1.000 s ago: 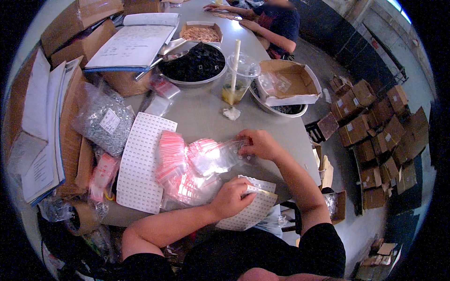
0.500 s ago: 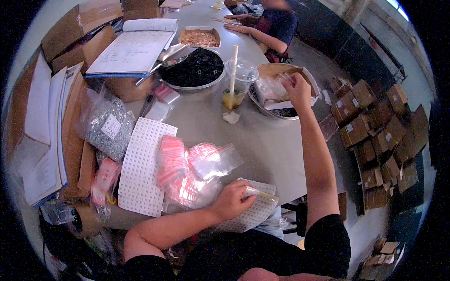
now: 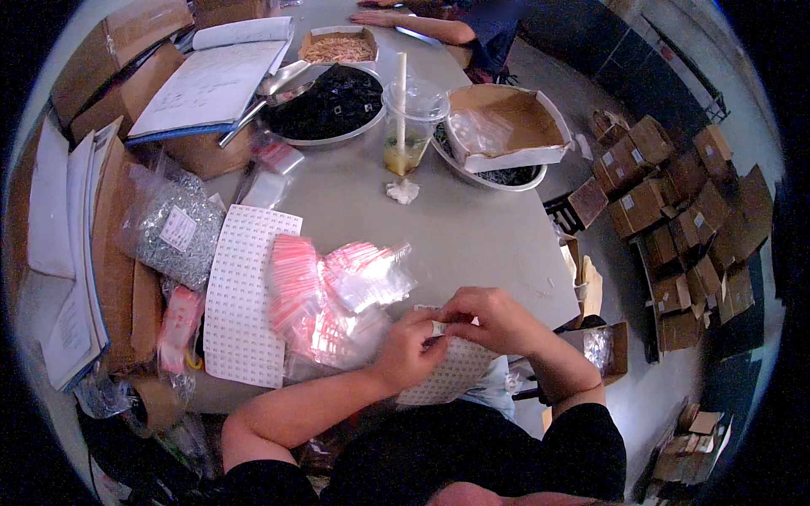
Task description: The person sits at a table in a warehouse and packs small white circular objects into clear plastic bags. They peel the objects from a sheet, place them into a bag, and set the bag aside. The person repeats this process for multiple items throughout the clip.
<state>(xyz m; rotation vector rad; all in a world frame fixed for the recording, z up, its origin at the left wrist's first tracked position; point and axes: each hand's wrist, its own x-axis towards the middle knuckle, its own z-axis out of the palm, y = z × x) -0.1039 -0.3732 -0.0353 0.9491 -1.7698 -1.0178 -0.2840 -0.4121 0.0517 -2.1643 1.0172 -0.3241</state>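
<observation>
Near the front edge of the table, my left hand (image 3: 408, 352) is closed at the top edge of a white label sheet (image 3: 456, 368), its fingers curled in. My right hand (image 3: 492, 320) meets it there, thumb and fingers pinched together. A small white piece shows between the fingertips, too little of it to name. The label sheet slants down toward my lap. Just left of my hands lies a fanned pile of clear zip bags (image 3: 337, 295) with red-striped tops. A second label sheet (image 3: 251, 295) lies flat beside that pile.
At the far right, an open cardboard box (image 3: 515, 156) with clear bags inside sits on a metal bowl (image 3: 506, 176). A lidded cup (image 3: 407, 148) with a straw stands beside it. Farther left are a bowl of black parts (image 3: 329, 110), a clipboard (image 3: 207, 84) and a screw bag (image 3: 175, 228).
My right hand has come back from the cardboard box at the far right to my left hand. The view has shifted slightly. My left hand stays at the label sheet.
</observation>
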